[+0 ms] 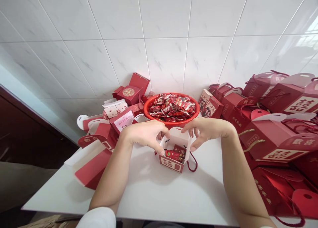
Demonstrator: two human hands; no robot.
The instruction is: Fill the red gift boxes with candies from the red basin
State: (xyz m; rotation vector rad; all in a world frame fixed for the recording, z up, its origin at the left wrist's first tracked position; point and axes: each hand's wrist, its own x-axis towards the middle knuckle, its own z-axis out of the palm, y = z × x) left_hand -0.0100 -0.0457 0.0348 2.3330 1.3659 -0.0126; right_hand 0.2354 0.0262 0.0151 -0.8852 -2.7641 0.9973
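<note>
The left hand (149,135) is held at the nine o'clock side of the small open box (171,164), its grip curved and partly open, the thumb laid at the box's edge. The right hand (205,130) is held at three o'clock, its grip also partly open, thumb and forefinger parted beside the raised flaps; whether either flap is pinched cannot be told. Inside the box, which is stood upright on the white bench (154,191), red packets (175,154) are seen. A dark red cord (195,165) is looped out at four o'clock. At twelve o'clock, room behind the box is taken up by a red basin (171,122) heaped with wrapped sweets (171,106). A picture-printed box (210,104) is stood at one o'clock. Gift boxes (275,132) are piled from two to four o'clock, partly behind the right forearm; assorted cartons (124,120) are crowded between nine and eleven, against the tiled wall (164,62) at their far end.
</note>
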